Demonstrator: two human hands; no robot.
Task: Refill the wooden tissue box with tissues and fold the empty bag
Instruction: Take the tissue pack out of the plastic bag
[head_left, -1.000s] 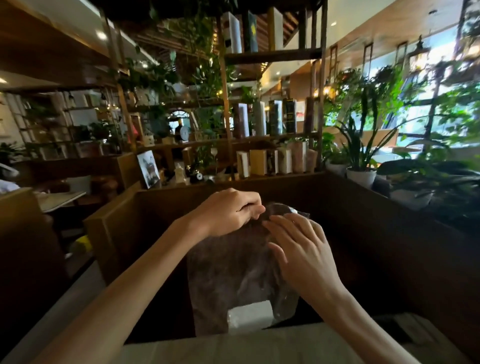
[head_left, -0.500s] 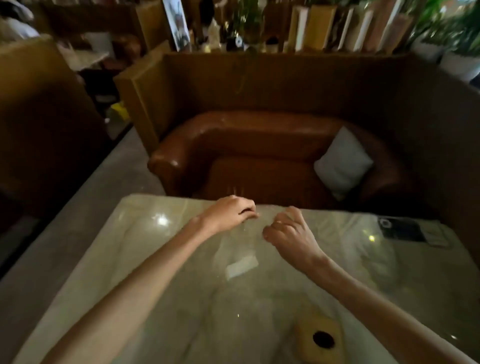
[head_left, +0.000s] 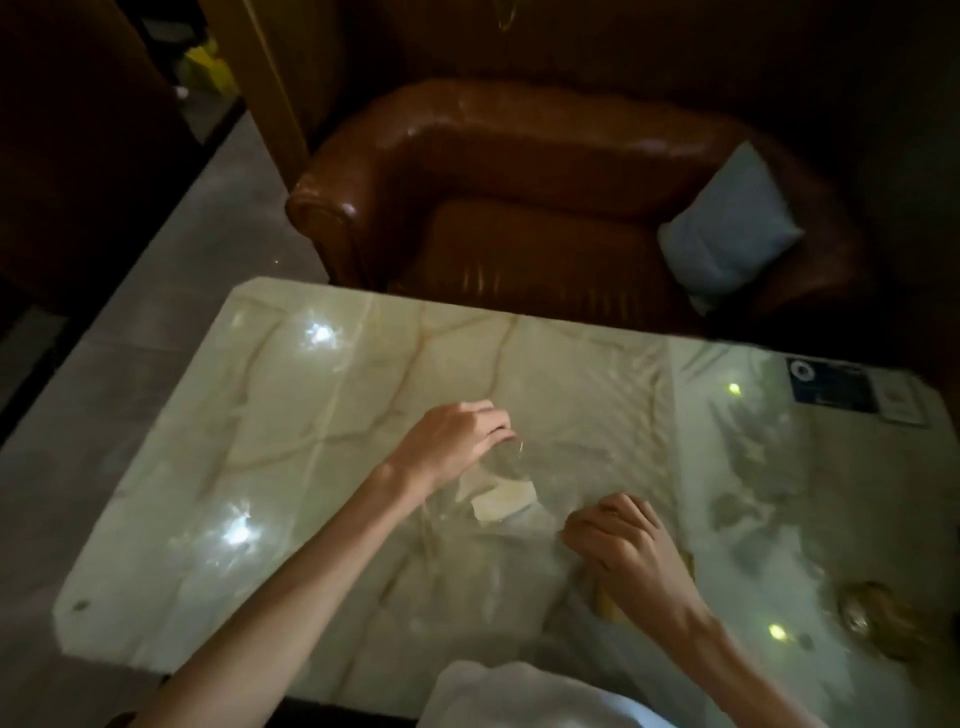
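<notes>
The empty clear plastic bag lies flat on the marble table, with a pale label near its middle. My left hand pinches the bag's far edge. My right hand is closed on the bag's near right edge. Under my right wrist a yellowish wooden edge shows, probably the tissue box; most of it is hidden. White tissue or cloth lies at the bottom edge of the view.
A brown leather armchair with a pale cushion stands beyond the table. A dark card lies at the table's far right corner. A brownish round object sits at the right. Grey floor runs along the left.
The view has tilted down from the shelves to the table. The bag went from held up in the air to lying flat, and my right hand has moved nearer along it.
</notes>
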